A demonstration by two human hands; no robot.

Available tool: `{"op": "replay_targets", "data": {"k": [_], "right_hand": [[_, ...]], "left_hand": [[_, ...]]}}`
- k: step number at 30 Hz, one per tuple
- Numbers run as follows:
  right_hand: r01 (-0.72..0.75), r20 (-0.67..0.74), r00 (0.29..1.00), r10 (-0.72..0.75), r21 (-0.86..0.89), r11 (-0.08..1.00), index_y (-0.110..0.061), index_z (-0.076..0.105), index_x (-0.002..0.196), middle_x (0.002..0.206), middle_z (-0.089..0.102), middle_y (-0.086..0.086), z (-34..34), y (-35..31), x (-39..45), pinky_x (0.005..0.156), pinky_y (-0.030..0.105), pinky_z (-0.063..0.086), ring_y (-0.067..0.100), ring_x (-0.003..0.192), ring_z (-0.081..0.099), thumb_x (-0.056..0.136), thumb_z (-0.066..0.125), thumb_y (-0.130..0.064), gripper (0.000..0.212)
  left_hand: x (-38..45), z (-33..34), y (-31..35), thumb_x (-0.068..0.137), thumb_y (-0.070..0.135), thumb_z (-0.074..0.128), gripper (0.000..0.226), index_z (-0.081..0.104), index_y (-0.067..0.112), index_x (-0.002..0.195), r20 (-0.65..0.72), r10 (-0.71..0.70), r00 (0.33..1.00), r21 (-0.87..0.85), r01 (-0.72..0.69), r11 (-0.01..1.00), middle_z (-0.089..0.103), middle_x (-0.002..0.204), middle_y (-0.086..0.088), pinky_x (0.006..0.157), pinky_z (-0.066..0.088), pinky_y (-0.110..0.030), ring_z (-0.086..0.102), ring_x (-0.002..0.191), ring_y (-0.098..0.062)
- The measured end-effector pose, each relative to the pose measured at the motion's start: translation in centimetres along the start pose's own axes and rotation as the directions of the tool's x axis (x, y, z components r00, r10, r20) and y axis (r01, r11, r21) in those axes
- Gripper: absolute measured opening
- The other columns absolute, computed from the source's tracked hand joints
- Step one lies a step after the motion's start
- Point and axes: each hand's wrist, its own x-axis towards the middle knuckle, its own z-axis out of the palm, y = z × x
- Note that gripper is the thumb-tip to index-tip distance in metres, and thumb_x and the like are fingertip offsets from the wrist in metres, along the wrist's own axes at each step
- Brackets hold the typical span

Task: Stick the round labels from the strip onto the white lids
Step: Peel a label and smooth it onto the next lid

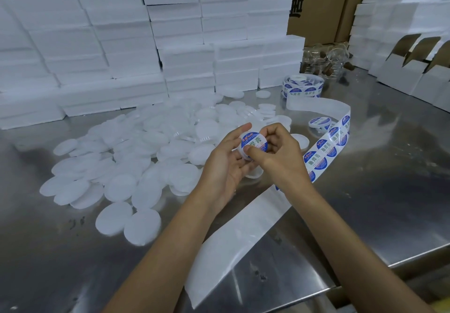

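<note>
stainless steel table fills the view, with stacked white boxes at 11 o'clock and brown cartons at 1 o'clock behind them. at the centre the left hand cradles one white lid, its fingers curled under and round the rim, index fingertip at the lid's 11 o'clock edge. a round blue label lies on the lid's top. the right hand grips from 3 o'clock, thumb pressing the label's lower edge, fingers curled over its upper right. a loose heap of bare white lids, too many to count, spreads from 9 to 12 o'clock of the hands. one lid already labelled sits at 2 o'clock. the label strip runs from one roll at 1 o'clock, loops past the right hand, and passes under the right forearm; about eight labels show on it, then bare backing trails to 6 o'clock.
</note>
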Motion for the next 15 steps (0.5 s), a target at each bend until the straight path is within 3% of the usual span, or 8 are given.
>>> {"op": "replay_targets", "data": {"k": [5, 9, 12, 15], "right_hand": [[0.032, -0.057, 0.998, -0.04, -0.142, 0.989, -0.026, 0.054, 0.107, 0.095, 0.061, -0.01, -0.02, 0.51, 0.06, 0.068, 0.011, 0.046, 0.005, 0.083, 0.057, 0.078, 0.084, -0.022, 0.042], [0.045, -0.094, 0.993, -0.066, -0.214, 0.976, -0.029, 0.044, 0.127, 0.106, 0.055, -0.005, -0.36, 0.84, -0.17, 0.075, 0.016, 0.046, 0.007, 0.093, 0.055, 0.072, 0.086, -0.04, 0.071], [0.086, -0.077, 0.991, -0.108, -0.245, 0.966, -0.026, 0.052, 0.116, 0.108, 0.058, -0.006, -0.18, 0.8, -0.49, 0.077, 0.021, 0.05, 0.005, 0.095, 0.056, 0.071, 0.085, -0.046, 0.059], [0.17, -0.078, 0.977, -0.197, -0.262, 0.95, -0.021, 0.057, 0.103, 0.101, 0.061, -0.006, 0.01, 0.71, -0.67, 0.072, 0.015, 0.044, 0.006, 0.09, 0.055, 0.075, 0.083, -0.042, 0.044]], "left_hand": [[-0.11, -0.06, 0.11, 0.106, 0.012, 0.042, 0.034, 0.064, 0.015, 0.132, 0.007, 0.021, 1.0, -0.057, -0.021, 0.998, 0.07, 0.124, -0.019, 0.095, 0.058, -0.038, 0.072, 0.106, -0.03], [-0.34, -0.03, 0.37, 0.105, 0.012, 0.044, 0.034, 0.062, 0.01, 0.134, 0.024, -0.008, 1.0, -0.192, 0.012, 0.981, 0.069, 0.123, -0.024, 0.097, 0.057, -0.042, 0.072, 0.103, -0.034], [-0.53, 0.18, 0.43, 0.105, 0.01, 0.044, 0.035, 0.06, 0.005, 0.135, 0.064, -0.018, 0.998, -0.27, 0.035, 0.962, 0.07, 0.12, -0.024, 0.094, 0.059, -0.041, 0.073, 0.102, -0.035], [-0.71, 0.14, 0.64, 0.104, 0.01, 0.045, 0.035, 0.06, 0.005, 0.135, 0.084, -0.022, 0.996, -0.283, 0.045, 0.958, 0.07, 0.119, -0.024, 0.092, 0.059, -0.041, 0.073, 0.103, -0.035]]}}
